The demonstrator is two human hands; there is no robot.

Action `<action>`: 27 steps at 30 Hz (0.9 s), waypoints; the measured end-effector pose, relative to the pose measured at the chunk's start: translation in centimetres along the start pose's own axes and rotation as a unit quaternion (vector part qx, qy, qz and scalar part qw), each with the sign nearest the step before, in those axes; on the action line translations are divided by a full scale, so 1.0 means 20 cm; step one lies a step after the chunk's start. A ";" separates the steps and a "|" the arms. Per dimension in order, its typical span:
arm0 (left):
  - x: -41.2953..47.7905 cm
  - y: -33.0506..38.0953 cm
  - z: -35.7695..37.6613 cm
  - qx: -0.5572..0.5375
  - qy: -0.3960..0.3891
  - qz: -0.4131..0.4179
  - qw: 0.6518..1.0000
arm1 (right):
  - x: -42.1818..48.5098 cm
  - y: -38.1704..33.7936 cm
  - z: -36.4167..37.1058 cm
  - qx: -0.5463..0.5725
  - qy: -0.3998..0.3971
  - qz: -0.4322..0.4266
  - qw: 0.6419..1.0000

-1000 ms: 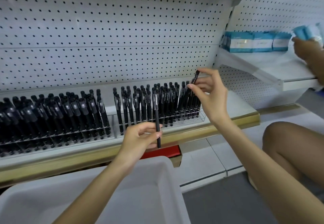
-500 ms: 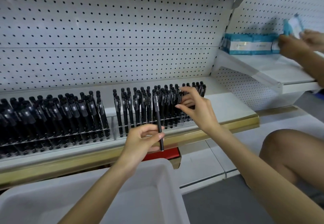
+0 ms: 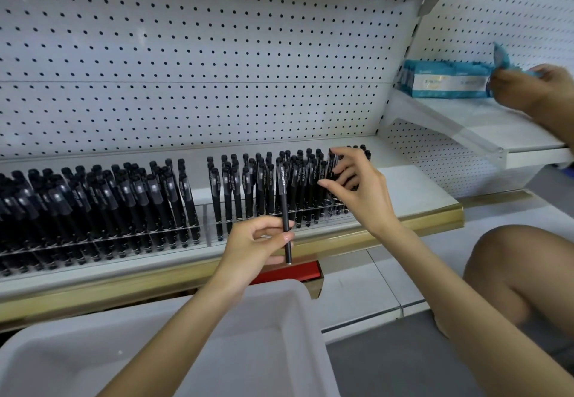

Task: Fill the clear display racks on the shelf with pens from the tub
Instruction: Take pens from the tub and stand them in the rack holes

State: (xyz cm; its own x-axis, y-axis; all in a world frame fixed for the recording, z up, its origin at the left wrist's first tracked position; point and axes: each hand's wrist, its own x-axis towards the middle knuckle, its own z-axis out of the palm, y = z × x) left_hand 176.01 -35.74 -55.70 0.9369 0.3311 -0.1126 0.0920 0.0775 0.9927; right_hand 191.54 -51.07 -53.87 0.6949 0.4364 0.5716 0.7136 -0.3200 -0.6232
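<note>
Nearest is the white tub, below the right rack, and no pens show in the part of it in view. Just above the tub's far rim and in front of the right rack, the left hand pinches one black pen upright between thumb and fingers, tip down, its cap overlapping the rack's middle rows. A red tag sits on the gold shelf edge under that pen. To the left of the right rack stands the left rack, packed with pens. The right rack is nearly full of standing pens. A second ago the right hand held a pen raised over this rack's right end; now it is down among the caps there, fingers curved over them, thumb out. That pen looks seated, though I cannot tell whether the fingers have let go of it. So the filling seems near its end, and the left hand's pen is likely next. Behind the right rack rises the pegboard. Up and to the right of it, another person's hand handles blue boxes on a higher shelf.
</note>
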 end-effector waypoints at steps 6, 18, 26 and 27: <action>0.02 0.01 0.04 0.012 -0.020 0.005 1.000 | -0.04 -0.13 -0.05 0.094 -0.033 0.040 0.994; 0.01 0.05 0.10 0.047 -0.052 0.037 0.997 | -0.08 -0.25 -0.03 0.239 -0.077 0.086 0.964; 0.01 0.04 0.12 0.056 -0.035 0.076 0.995 | -0.09 -0.27 -0.02 0.248 -0.074 0.087 0.962; 0.01 0.04 0.12 0.065 -0.036 0.087 0.993 | -0.09 -0.27 -0.03 0.252 -0.071 0.088 0.961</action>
State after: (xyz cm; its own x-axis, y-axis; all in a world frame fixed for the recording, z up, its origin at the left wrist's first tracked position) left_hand 177.13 -37.84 -54.93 0.9638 0.2596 0.0607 -0.0358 -0.0998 0.9944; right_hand 186.50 -50.60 -51.29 0.7563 0.5351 0.3764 0.4270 0.0321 -0.9037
